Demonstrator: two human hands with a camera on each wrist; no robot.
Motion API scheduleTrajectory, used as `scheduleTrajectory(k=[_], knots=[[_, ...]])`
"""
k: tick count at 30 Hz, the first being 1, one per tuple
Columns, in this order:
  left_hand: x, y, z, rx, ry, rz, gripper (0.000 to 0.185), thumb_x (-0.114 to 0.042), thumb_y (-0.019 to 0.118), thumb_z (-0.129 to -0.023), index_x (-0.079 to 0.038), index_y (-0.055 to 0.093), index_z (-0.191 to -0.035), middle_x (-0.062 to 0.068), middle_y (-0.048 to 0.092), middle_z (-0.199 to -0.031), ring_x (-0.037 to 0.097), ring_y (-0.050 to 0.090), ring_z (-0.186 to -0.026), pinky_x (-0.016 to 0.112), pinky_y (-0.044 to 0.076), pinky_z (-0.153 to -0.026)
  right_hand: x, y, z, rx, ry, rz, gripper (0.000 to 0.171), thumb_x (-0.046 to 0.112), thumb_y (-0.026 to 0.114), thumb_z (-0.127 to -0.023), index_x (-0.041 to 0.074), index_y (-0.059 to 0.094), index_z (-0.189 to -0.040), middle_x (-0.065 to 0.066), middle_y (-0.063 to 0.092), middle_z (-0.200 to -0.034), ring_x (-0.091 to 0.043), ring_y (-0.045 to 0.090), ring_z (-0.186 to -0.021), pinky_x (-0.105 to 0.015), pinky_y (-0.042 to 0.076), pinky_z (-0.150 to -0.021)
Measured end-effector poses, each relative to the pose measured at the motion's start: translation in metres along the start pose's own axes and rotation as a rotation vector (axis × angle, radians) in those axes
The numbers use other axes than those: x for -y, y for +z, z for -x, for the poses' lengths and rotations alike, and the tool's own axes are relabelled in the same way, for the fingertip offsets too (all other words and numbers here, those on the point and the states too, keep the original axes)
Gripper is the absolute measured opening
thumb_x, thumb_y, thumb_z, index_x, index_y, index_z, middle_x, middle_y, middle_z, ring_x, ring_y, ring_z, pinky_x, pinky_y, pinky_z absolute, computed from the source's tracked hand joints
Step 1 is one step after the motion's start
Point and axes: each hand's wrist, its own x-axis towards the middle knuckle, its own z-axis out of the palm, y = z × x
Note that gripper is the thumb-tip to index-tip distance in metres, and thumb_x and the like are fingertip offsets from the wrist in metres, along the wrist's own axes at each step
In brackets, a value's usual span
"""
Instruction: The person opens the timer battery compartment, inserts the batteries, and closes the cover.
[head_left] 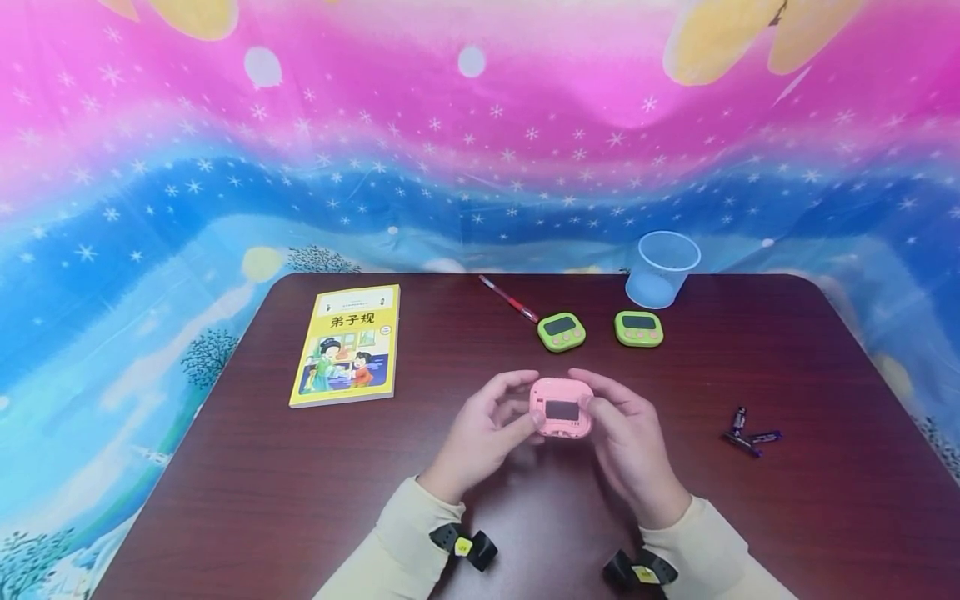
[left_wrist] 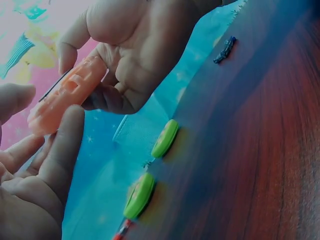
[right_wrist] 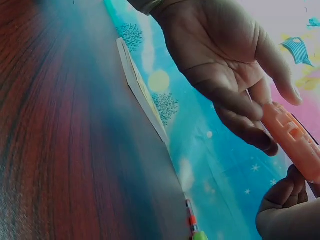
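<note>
Above the table's middle, both hands hold a small pink timer (head_left: pixel 561 392), its dark rectangular panel facing up in the head view. My left hand (head_left: pixel 480 442) holds its left side, with the thumb at the edge of the face and fingers beneath. On the opposite side, my right hand (head_left: pixel 633 446) grips it between thumb and fingers. Notches show along the pink timer's edge (left_wrist: pixel 67 97) in the left wrist view. Beyond the hands lie two green timers, the left one (head_left: pixel 562 332) and the right one (head_left: pixel 639 329).
Three small dark batteries (head_left: pixel 746 433) lie right of the hands. A yellow picture book (head_left: pixel 347 346) lies at the left. A red pen (head_left: pixel 510 300) touches or nearly touches the left green timer. At the back right stands a translucent blue cup (head_left: pixel 662 271).
</note>
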Motion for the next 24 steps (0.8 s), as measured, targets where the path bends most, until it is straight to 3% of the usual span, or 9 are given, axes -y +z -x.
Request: scheduleTrajectory(k=[3, 10, 18, 24], knots=[[0.000, 0.001, 0.000, 0.019, -0.024, 0.057, 0.054, 0.001, 0.068, -0.093, -0.006, 0.049, -0.143, 0.018, 0.058, -0.127, 0.023, 0.067, -0.103, 0.039, 0.063, -0.080, -0.002, 0.000, 0.000, 0.008, -0.002, 0.004, 0.032, -0.012, 0.052, -0.094, -0.009, 0.066, -0.123, -0.004, 0.073, -0.113, -0.014, 0.066, -0.103, -0.026, 0.058, -0.088], [0.001, 0.003, 0.001, 0.009, -0.046, 0.084, 0.057, 0.005, 0.067, -0.092, -0.007, 0.047, -0.145, 0.018, 0.059, -0.131, 0.021, 0.069, -0.099, 0.038, 0.063, -0.080, -0.007, -0.001, 0.000, 0.017, 0.000, 0.025, 0.033, -0.011, 0.054, -0.093, -0.012, 0.063, -0.125, -0.001, 0.072, -0.116, -0.012, 0.065, -0.106, -0.025, 0.057, -0.091], [0.003, 0.004, 0.000, 0.012, -0.064, 0.116, 0.057, 0.004, 0.066, -0.094, -0.008, 0.046, -0.146, 0.019, 0.059, -0.128, 0.021, 0.068, -0.101, 0.038, 0.062, -0.081, -0.010, 0.000, 0.000, 0.060, -0.004, 0.123, 0.036, -0.005, 0.059, -0.096, -0.016, 0.056, -0.130, 0.000, 0.071, -0.117, -0.012, 0.065, -0.105, -0.024, 0.057, -0.087], [0.004, 0.006, 0.000, -0.018, -0.070, 0.127, 0.053, 0.002, 0.066, -0.094, -0.008, 0.048, -0.143, 0.018, 0.060, -0.126, 0.022, 0.070, -0.100, 0.039, 0.063, -0.079, -0.012, 0.001, 0.001, 0.055, -0.035, 0.224, 0.037, -0.003, 0.064, -0.095, -0.012, 0.058, -0.130, -0.004, 0.071, -0.112, -0.014, 0.067, -0.096, -0.025, 0.060, -0.080]])
